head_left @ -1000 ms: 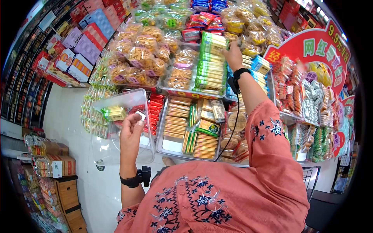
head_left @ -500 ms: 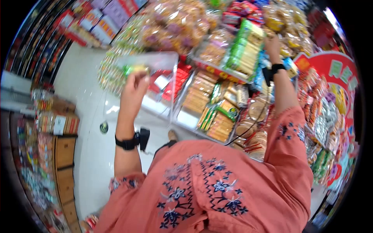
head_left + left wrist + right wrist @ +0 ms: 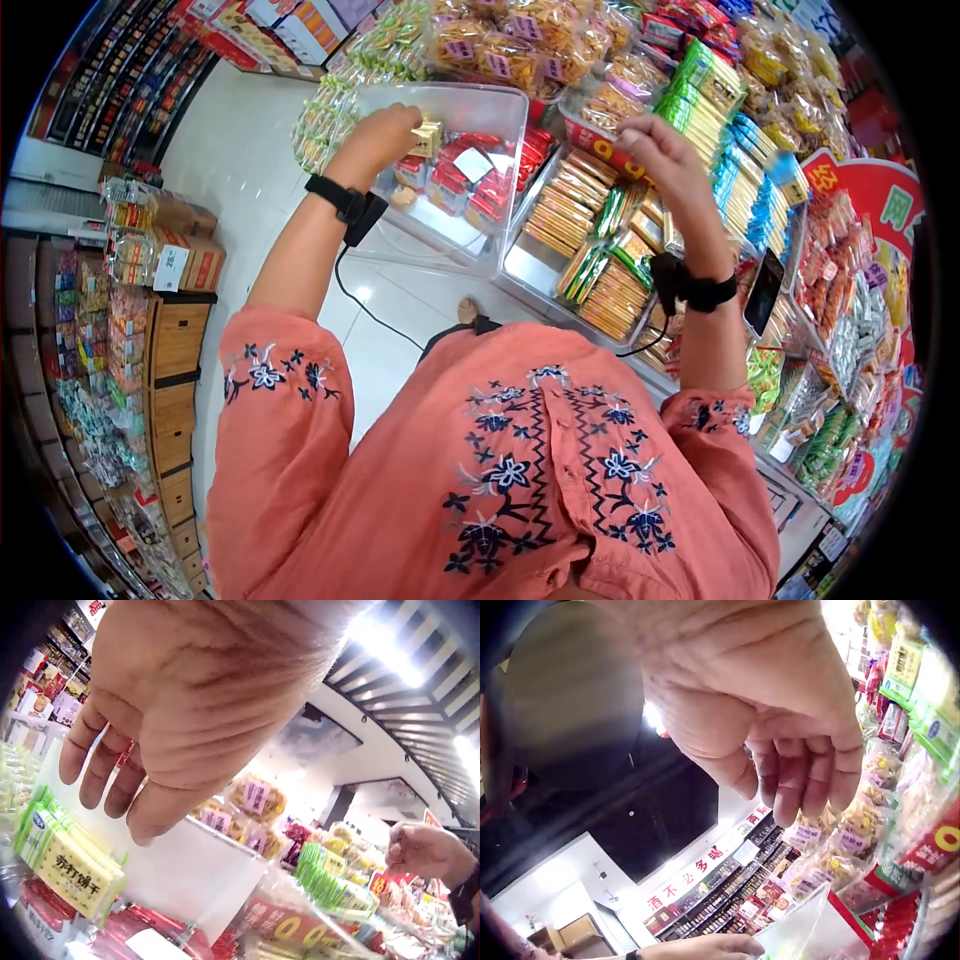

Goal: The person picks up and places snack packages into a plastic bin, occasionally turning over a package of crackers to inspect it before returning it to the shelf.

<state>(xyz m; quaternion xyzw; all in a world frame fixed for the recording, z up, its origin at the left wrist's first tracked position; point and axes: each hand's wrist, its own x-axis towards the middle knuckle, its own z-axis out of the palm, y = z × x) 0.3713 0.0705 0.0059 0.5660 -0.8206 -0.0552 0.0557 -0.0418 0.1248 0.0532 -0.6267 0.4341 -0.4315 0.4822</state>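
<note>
My left hand [image 3: 380,142] is over the clear plastic bin [image 3: 508,120], beside yellow cracker packs [image 3: 427,138]. In the left wrist view, its relaxed fingers hang just above the green-edged cracker packs [image 3: 71,862] and hold nothing; the left hand [image 3: 187,712] is palm toward the camera. Red packets [image 3: 487,190] and a white card [image 3: 473,164] lie in that bin. My right hand [image 3: 675,175] hovers, loosely curled and empty, left of the green cracker packs [image 3: 700,100]. The right wrist view shows the right hand [image 3: 780,720] with nothing between fingers and thumb.
A metal tray [image 3: 530,260] of stick-shaped packets stands right of the bin. Behind are bagged snacks [image 3: 520,40]; blue packs [image 3: 760,140] and red-wrapped snacks [image 3: 830,240] are at the right. Wooden drawers [image 3: 178,340] stand at left, across the tiled floor [image 3: 255,150].
My right hand has come away from the far side of the green packs, toward the left. My left hand has moved further over the bin. The head view has shifted.
</note>
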